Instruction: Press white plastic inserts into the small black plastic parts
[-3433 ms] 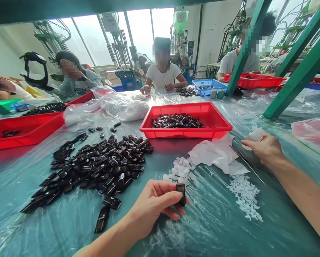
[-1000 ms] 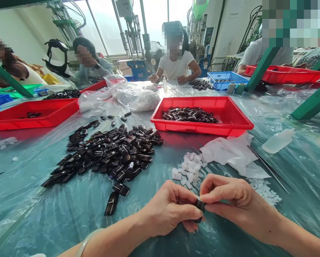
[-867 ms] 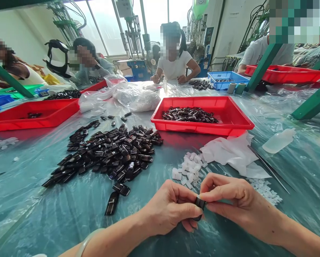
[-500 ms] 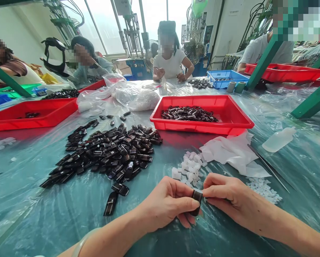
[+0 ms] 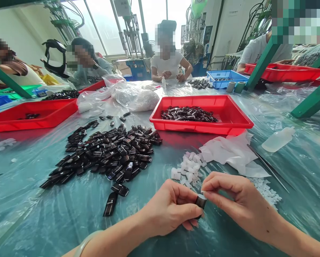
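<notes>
Between the thumb and fingers of my left hand (image 5: 173, 207) is a small black plastic piece (image 5: 201, 202), its whitish end facing up. My right hand (image 5: 237, 200) is pinched closed, its fingertips right at that end; what they hold, if anything, is too small to make out. Behind my hands lies a heap of white plastic parts (image 5: 190, 167). Small white bits (image 5: 267, 191) are scattered beyond my right hand, partly hidden by it. To the left spreads a large pile of glossy black pieces (image 5: 109, 153), with a single black piece (image 5: 110, 204) at its near edge.
A red tray (image 5: 203, 126) of black pieces stands behind the parts, another red tray (image 5: 36, 121) at left. A white cloth (image 5: 229, 151), tweezers (image 5: 268, 167) and a translucent bottle (image 5: 279, 139) lie at right. Several people sit around the plastic-covered table; green posts (image 5: 267, 59) rise at right.
My right fingertips have lifted and rolled over the top of the black piece. My left hand has shifted slightly right and tilted the piece, so its whitish end shows more.
</notes>
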